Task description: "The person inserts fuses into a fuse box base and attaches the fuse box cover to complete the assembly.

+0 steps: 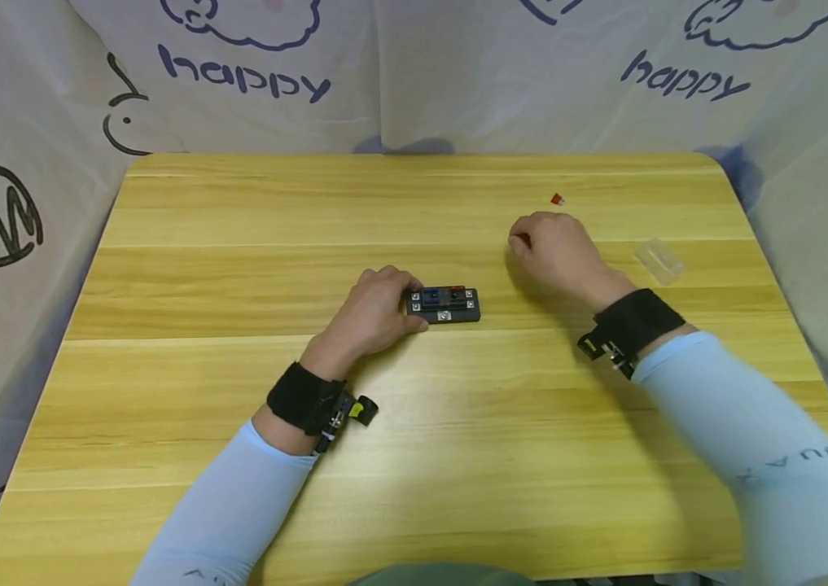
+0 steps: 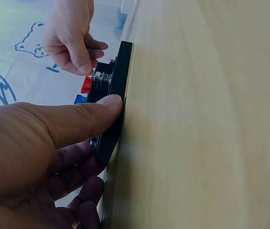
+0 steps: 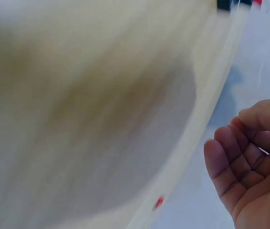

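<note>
My left hand (image 1: pixel 378 312) grips the left end of a black fuse block (image 1: pixel 457 313) on the table, thumb along the near edge and fingers behind it. The block carries metal screw terminals, plus a blue blade fuse (image 2: pixel 80 98) and a red blade fuse (image 2: pixel 86 85). Up and to the right of the block, my right hand (image 1: pixel 556 248) hovers above the table with loosely curled fingers. In the right wrist view its palm (image 3: pixel 256 191) shows nothing in it. Just beyond that hand lies a small red fuse (image 1: pixel 557 198).
A small clear plastic cover (image 1: pixel 659 261) lies on the wooden table (image 1: pixel 238 244), right of my right hand. White cloth (image 1: pixel 443 89) with drawings hangs behind the table's far edge and along both sides.
</note>
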A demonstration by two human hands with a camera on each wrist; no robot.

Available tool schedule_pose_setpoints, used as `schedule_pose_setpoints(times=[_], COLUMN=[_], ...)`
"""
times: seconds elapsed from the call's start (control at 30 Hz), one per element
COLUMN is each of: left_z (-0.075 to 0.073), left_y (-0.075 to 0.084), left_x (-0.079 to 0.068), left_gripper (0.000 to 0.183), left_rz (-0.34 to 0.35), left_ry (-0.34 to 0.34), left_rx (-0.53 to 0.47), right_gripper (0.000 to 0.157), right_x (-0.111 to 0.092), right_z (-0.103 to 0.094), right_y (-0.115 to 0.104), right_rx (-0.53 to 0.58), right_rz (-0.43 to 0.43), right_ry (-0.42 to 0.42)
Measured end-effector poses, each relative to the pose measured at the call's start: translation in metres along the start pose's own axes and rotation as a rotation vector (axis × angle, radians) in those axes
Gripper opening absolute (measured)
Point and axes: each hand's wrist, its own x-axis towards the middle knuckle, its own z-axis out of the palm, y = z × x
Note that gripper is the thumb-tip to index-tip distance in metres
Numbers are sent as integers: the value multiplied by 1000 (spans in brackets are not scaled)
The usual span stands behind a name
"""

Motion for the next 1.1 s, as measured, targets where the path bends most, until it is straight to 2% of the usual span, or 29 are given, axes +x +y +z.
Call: schedule_pose_setpoints(times=[0.23,0.37,0.47,0.67,0.93,1.1], left_z=[-1,0,1,1,-1,-1], left_y=[0,0,0,0,0,0], left_x=[0,0,1,0,0,-1], left_gripper=[56,57,57,56,57,57], left_rz=[0,-5,-5,-1,-4,-12], left_ry=[1,-5,-8,-3,-5,-7], left_rx=[-1,-5,-9,-1,-3,-11], right_gripper=[31,42,49,40,32,26], right_x=[17,28,33,37,37,35], right_z=[-16,-19,-19,-12,-6,-7], right_y=[48,65,74,79,82,81], right_rx=[-63,-68,-80,-117,-205,-199], right_rz=[142,220,249,210,118,137], right_ry=[-37,-103,-161,-198,-179,-151])
